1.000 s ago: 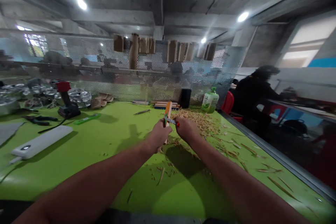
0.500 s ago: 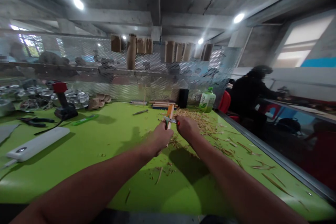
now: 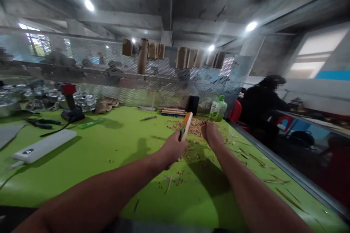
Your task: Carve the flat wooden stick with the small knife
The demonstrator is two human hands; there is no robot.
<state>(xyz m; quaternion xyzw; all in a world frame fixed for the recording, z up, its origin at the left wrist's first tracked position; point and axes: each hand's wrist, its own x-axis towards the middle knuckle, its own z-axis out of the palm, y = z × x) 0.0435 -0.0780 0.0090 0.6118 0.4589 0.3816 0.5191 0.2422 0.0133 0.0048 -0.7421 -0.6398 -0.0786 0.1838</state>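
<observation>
From far off, I see my left hand squeezing a stick above the table, short of its far edge. My right hand grips a knife, apart from the stick.

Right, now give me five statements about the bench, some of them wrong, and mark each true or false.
1. The left hand holds the strip. True.
2. The right hand lies flat on the table. False: it is closed around a tool with some red on it.
3. The bottle stands upright. True.
4. The pliers lie right of the bottle. False: they lie well to its left, near the drill.
5. The shavings are all in a box. False: they lie loose on the table.
</observation>
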